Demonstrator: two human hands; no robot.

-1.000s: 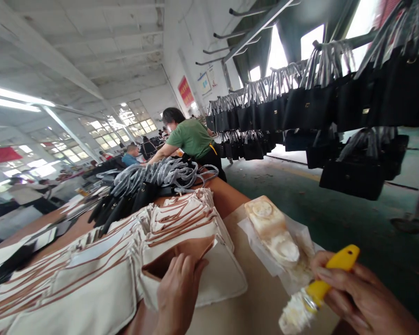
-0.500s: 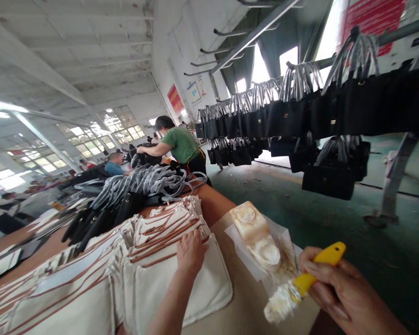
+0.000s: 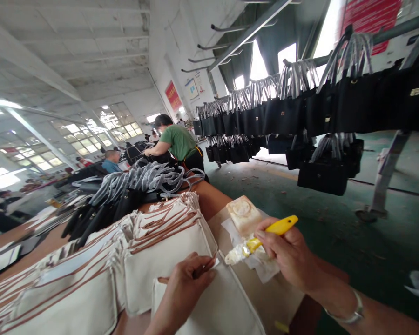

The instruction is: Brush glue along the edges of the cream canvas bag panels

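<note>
My left hand pinches the brown top edge of a cream fabric piece lying at the front of the table. In my right hand is a yellow-handled brush, its bristles coated in whitish paste and close to that piece's upper edge, just right of my left fingers. Behind the brush sits a stained cream container on crumpled white paper, partly hidden by my right hand. Stacked cream pieces with brown edging stand to the left of the held piece.
Black straps and grey wrapped cords lie farther back on the brown table. A person in a green shirt bends over the far end. Black bags hang from racks at right. Another person in blue is at back left.
My left hand has drawn one cream piece from the stack towards me. My right hand has moved left with the brush, bringing the bristles up beside the piece's edge.
</note>
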